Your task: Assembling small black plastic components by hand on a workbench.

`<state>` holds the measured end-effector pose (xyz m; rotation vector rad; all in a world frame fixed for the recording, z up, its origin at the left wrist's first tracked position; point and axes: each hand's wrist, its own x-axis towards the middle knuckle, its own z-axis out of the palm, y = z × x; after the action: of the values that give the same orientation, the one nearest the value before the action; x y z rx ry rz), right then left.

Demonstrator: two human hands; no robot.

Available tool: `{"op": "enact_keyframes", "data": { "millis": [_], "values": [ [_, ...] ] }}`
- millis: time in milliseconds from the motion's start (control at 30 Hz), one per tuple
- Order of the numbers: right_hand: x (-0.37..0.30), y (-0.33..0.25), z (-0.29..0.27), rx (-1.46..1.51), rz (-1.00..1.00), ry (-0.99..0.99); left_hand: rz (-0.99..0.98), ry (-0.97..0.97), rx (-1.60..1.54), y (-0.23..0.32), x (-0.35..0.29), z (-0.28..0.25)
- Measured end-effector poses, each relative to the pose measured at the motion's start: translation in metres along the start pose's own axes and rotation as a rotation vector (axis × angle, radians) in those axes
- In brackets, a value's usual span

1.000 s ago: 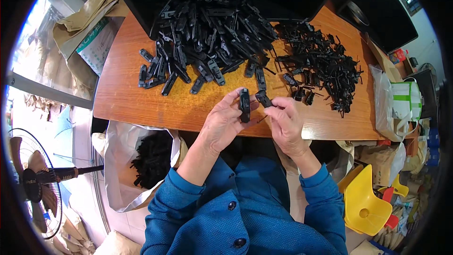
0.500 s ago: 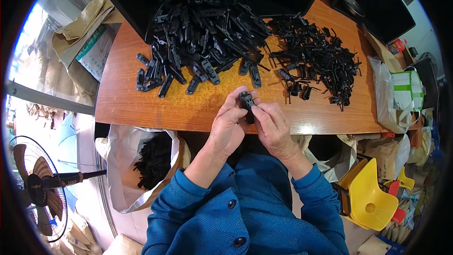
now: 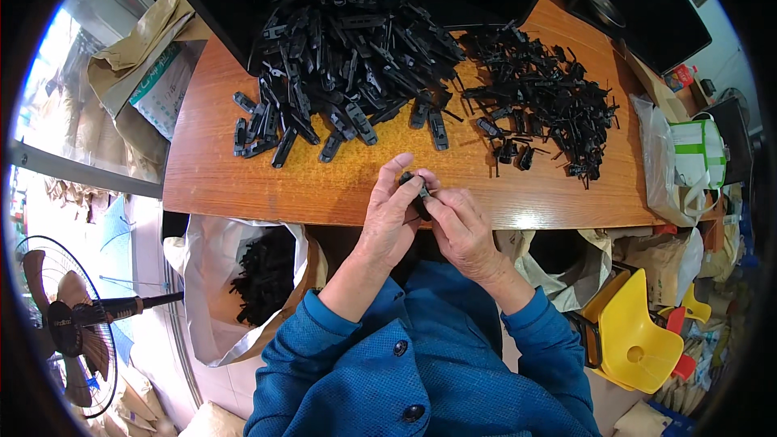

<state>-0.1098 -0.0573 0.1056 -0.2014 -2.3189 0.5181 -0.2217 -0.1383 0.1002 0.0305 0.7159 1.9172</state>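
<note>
Above the front edge of the wooden table (image 3: pixel 324 194), my left hand (image 3: pixel 388 222) and my right hand (image 3: pixel 468 235) both grip one small black plastic part (image 3: pixel 418 204). My left thumb presses on its top, and my right thumb and fingers pinch its near right side. Fingers cover most of the part, so its full shape is hidden. Beyond my hands rises a large pile of long black plastic parts (image 3: pixel 348 57). To its right lies a lower heap of smaller black pieces with thin prongs (image 3: pixel 550 97).
A white-lined sack with black parts (image 3: pixel 202 299) stands open below the table's left edge. Another open sack (image 3: pixel 595 271) is at the right, beside a yellow chair (image 3: pixel 647 340). A fan (image 3: pixel 73 324) stands at far left, and a white-green bag (image 3: pixel 688 150) sits at the table's right end.
The part in my hands has tilted and moved slightly toward me. My left thumb has shifted up onto its top, covering more of it. The piles have not moved.
</note>
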Motion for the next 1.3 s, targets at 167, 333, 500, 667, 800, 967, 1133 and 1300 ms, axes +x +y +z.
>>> {"op": "enact_keyframes", "data": {
  "millis": [167,333,500,667,800,967,1133,1300],
  "values": [
    [0.001,-0.007,-0.005,-0.036,-0.058,-0.075,-0.037,-0.031,0.058,0.006,-0.006,-0.005],
    [-0.003,-0.026,-0.012,0.189,0.15,-0.054,0.082,-0.109,0.254,0.017,-0.022,-0.019],
    [-0.012,-0.05,0.001,1.268,0.877,-0.13,0.352,-0.214,0.584,0.025,-0.056,-0.013],
    [-0.018,-0.074,-0.001,1.392,0.919,-0.202,0.46,-0.285,0.76,0.033,-0.089,-0.007],
    [-0.033,-0.084,0.001,1.417,0.956,-0.26,0.445,-0.291,0.674,0.028,-0.108,-0.01],
    [-0.046,-0.103,0.005,1.441,0.873,-0.15,0.558,-0.312,0.805,0.016,-0.116,-0.02],
    [-0.059,-0.108,-0.001,1.433,0.834,-0.093,0.428,-0.297,0.744,0.01,-0.121,-0.018],
    [-0.067,-0.089,0.0,1.188,0.942,-0.237,0.22,-0.318,0.755,0.014,-0.113,-0.028]
  ]
}}
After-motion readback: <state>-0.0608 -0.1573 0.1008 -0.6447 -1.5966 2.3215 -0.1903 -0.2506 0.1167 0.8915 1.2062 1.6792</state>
